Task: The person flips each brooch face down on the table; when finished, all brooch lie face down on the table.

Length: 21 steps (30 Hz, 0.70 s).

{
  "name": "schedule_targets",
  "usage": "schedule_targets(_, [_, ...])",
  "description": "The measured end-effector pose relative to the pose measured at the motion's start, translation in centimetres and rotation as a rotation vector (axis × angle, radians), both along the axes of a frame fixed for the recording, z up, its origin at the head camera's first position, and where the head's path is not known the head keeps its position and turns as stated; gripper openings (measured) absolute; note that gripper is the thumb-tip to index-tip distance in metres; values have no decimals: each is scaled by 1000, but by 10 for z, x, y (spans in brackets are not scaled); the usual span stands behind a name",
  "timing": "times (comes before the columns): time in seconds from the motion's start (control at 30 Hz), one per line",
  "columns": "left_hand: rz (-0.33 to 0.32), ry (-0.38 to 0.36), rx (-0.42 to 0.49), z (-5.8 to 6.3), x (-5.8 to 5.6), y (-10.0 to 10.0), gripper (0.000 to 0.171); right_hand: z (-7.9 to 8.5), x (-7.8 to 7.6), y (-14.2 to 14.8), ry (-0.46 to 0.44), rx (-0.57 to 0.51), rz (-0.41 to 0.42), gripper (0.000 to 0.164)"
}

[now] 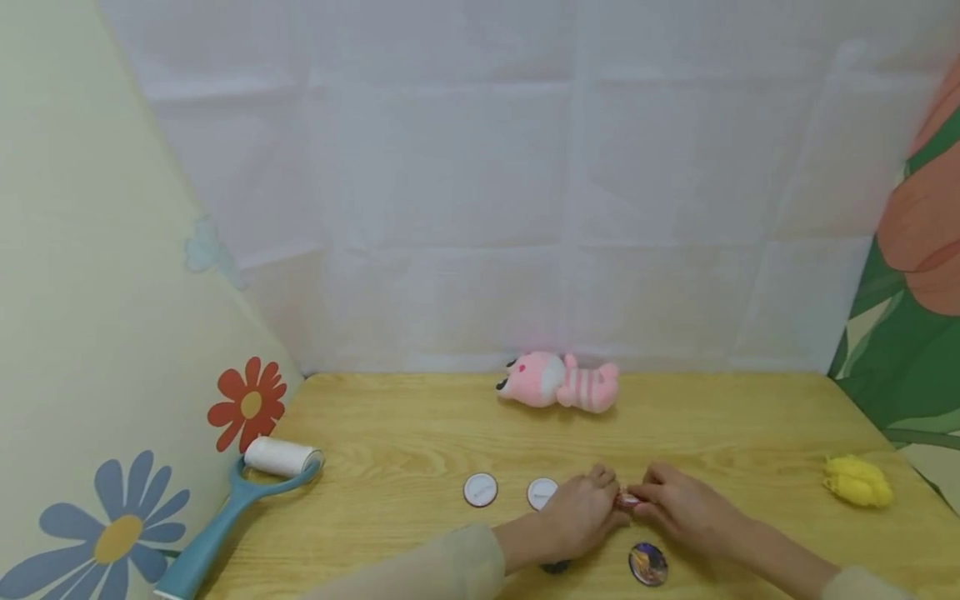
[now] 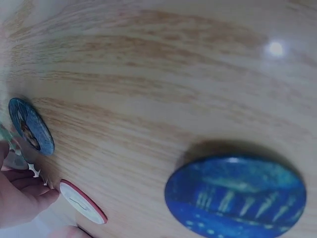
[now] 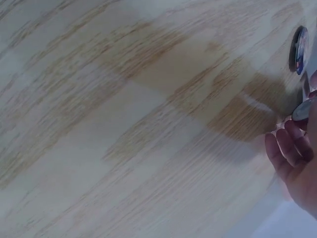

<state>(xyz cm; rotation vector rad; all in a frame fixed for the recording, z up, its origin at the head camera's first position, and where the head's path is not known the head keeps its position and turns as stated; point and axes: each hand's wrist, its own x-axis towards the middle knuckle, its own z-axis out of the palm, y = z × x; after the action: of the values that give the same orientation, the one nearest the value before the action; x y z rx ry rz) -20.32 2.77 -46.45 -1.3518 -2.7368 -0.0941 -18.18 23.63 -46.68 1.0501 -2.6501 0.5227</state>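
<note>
Between both hands is a small round pin badge (image 1: 627, 500), partly hidden by the fingers. My right hand (image 1: 682, 506) pinches it from the right; in the right wrist view the badge (image 3: 303, 110) shows a silvery face. My left hand (image 1: 585, 512) grips it from the other side, with a clear, jagged-edged piece of plastic (image 2: 37, 171) at its fingers in the left wrist view. Below the hands lies a picture badge (image 1: 648, 564). A white-backed badge (image 1: 542, 493) is partly behind the left hand. Beneath the left wrist, a blue badge (image 2: 235, 196) lies picture up.
Another white-backed badge (image 1: 480, 490) lies to the left. A pink plush toy (image 1: 558, 382) rests at the table's back edge. A lint roller (image 1: 247, 492) with a blue handle is at the left, and a yellow fluffy bundle (image 1: 858, 481) at the right.
</note>
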Motion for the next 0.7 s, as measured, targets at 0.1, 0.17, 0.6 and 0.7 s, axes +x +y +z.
schedule_targets(0.1, [1, -15, 7, -1, 0, 0, 41, -1, 1, 1, 26, -11, 10, 19])
schedule_targets(0.17, [2, -6, 6, -2, 0, 0, 41, -3, 1, 0, 67, -19, 14, 14])
schedule_targets(0.6, [100, 30, 17, -4, 4, 4, 49, -3, -1, -10, -119, -162, -72, 16])
schedule_targets(0.7, [124, 15, 11, -2, 3, 5, 52, -1, -2, -11, -149, -188, -115, 11])
